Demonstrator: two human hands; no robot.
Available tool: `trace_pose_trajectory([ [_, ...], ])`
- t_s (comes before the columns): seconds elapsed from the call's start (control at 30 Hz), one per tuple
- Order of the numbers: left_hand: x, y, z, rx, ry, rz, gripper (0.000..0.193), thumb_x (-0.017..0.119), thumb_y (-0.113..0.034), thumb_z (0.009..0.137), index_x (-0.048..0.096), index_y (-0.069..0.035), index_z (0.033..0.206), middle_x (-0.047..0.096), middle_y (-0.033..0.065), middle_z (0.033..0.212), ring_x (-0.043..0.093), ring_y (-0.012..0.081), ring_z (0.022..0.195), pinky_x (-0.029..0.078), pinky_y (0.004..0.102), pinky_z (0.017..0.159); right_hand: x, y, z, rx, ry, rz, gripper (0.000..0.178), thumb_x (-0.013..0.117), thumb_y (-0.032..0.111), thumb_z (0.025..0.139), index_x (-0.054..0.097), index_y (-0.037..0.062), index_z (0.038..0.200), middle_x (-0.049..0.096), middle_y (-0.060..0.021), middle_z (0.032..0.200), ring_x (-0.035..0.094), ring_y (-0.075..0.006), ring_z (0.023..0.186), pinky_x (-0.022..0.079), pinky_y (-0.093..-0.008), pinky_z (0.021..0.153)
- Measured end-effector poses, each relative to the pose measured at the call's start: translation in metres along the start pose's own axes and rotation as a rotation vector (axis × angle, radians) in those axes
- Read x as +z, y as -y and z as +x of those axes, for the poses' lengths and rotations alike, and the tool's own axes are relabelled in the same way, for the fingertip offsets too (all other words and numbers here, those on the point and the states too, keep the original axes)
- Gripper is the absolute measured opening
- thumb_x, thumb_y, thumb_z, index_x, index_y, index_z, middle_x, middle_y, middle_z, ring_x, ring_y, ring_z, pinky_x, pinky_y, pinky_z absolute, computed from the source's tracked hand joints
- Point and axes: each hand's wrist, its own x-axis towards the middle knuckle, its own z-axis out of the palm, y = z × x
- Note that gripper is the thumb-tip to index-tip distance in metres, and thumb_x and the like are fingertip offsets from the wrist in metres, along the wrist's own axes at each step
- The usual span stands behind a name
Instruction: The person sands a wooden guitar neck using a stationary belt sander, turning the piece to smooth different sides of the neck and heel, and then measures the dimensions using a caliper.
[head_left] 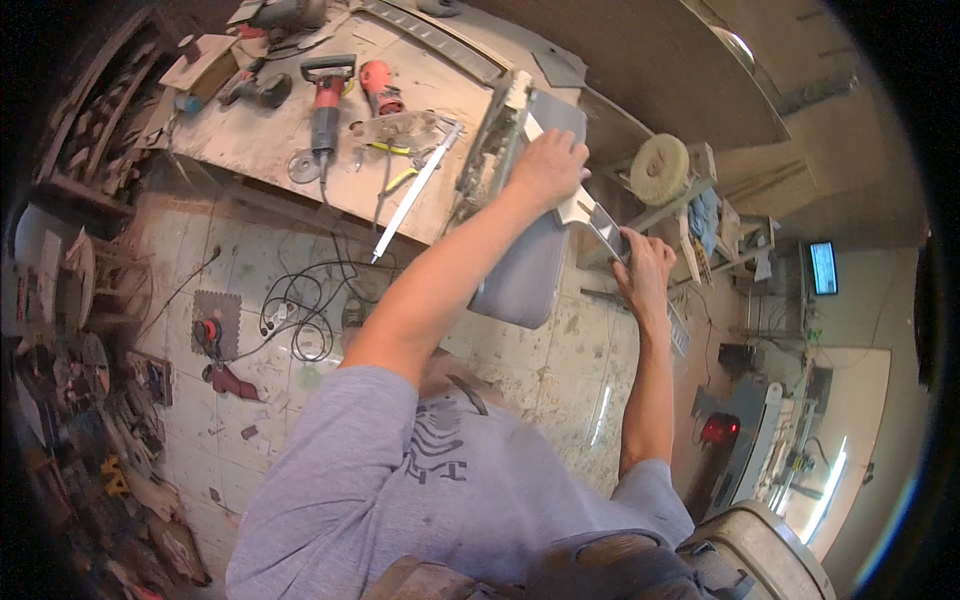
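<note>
While gripped, grey panel (525, 270) underlies left hand (548, 165).

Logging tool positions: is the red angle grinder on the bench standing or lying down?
Lying down: the grinder rests flat on the bench, disc toward the bench edge, beside the pliers.

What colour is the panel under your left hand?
Grey, as the head view shows: the panel under the left hand.

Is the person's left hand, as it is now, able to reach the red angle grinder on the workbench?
Probably yes. The left hand rests on the grey panel at the bench edge, and the red angle grinder lies further left on the workbench. Only pliers and a metal strip lie between.
</note>
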Motion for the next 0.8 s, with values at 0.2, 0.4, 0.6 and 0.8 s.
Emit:
trace_pose_trajectory([
  [0.2, 0.005, -0.003, 0.003, 0.022, 0.030, -0.035, 0.036, 0.072, -0.037, 0.091, 0.067, -0.004, 0.104, 0.063, 0.0162, 0.111, 0.058, 0.0340, 0.113, 0.048, 0.0457, 0.102, -0.005, 0.003, -0.005, 0.013, -0.009, 0.039, 0.061, 0.077, 0.007, 0.073, 0.062, 0.0073, 0.132, 0.069, -0.0133, 0.117, 0.057, -0.0304, 0.117, 0.031, -0.0464, 0.111],
  [0.4, 0.012, -0.002, 0.006, 0.026, 0.021, -0.077, 0.034, 0.072, -0.036, 0.091, 0.067, -0.004, 0.102, 0.063, 0.0160, 0.109, 0.058, 0.0342, 0.113, 0.048, 0.0464, 0.102, -0.003, -0.001, -0.008, 0.014, -0.028, 0.032, 0.062, 0.077, 0.006, 0.071, 0.062, 0.0063, 0.131, 0.068, -0.0144, 0.115, 0.057, -0.0306, 0.116, 0.031, -0.0464, 0.111],
  [0.6, 0.017, -0.003, 0.008, 0.021, 0.020, -0.099, 0.034, 0.072, -0.035, 0.092, 0.066, -0.003, 0.101, 0.062, 0.0169, 0.109, 0.058, 0.0357, 0.112, 0.047, 0.0467, 0.102, -0.007, 0.002, -0.009, 0.042, 0.000, 0.036, 0.062, 0.079, 0.006, 0.072, 0.062, 0.0062, 0.131, 0.068, -0.0143, 0.116, 0.056, -0.0305, 0.117, 0.031, -0.0462, 0.111],
  [0.8, 0.018, -0.001, 0.007, 0.023, 0.003, -0.108, 0.034, 0.072, -0.034, 0.091, 0.066, -0.002, 0.099, 0.062, 0.0177, 0.107, 0.058, 0.0361, 0.111, 0.047, 0.0478, 0.101, -0.011, 0.005, -0.007, 0.032, -0.004, 0.032, 0.060, 0.078, 0.006, 0.073, 0.062, 0.0062, 0.131, 0.067, -0.0141, 0.117, 0.056, -0.0306, 0.117, 0.030, -0.0462, 0.111],
])
